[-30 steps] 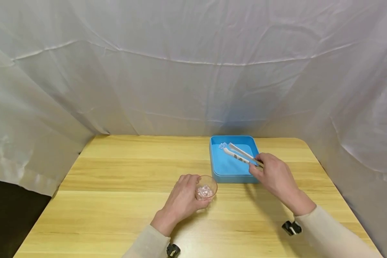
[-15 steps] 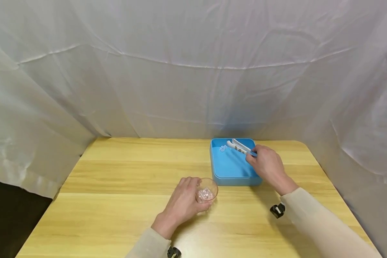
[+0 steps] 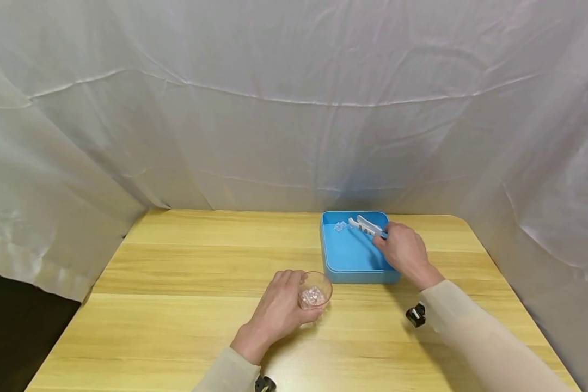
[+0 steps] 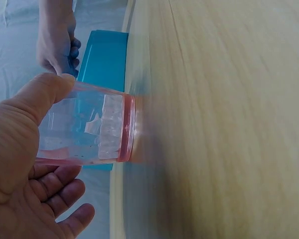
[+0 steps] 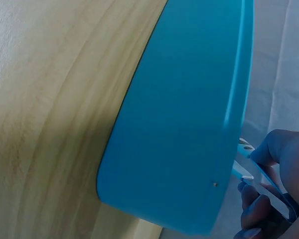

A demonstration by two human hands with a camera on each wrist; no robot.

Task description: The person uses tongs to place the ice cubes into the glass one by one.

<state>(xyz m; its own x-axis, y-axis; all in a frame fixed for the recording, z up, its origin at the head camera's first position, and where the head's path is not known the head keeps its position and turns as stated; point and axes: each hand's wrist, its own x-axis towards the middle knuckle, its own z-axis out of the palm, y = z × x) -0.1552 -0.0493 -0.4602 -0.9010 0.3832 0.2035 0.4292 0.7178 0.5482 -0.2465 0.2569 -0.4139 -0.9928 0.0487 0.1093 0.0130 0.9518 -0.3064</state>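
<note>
My left hand (image 3: 280,306) grips a clear pink-tinted cup (image 4: 84,124) that stands upright on the table; its thumb is on one side and fingers on the other. Clear ice-like pieces (image 3: 312,296) cover the bottom of the cup. At the right, my right hand (image 3: 404,251) holds white tongs (image 3: 365,226) with a dark pattern, over the blue box (image 3: 353,276). The tongs' tips point down into the box, close to a small cluster of clear pieces (image 3: 340,226) at its back left. In the right wrist view the box wall hides the tongs' tips.
The wooden table (image 3: 186,316) ends against a pale hanging cloth (image 3: 255,136) at the back and sides. The box stands near the table's back edge, just behind and right of the cup. Black wrist cameras (image 3: 415,314) are on both wrists.
The tongs have moved away from the cluster of clear pieces, which now lies in the box, and have dipped lower to its right. My left hand stays on the cup.
</note>
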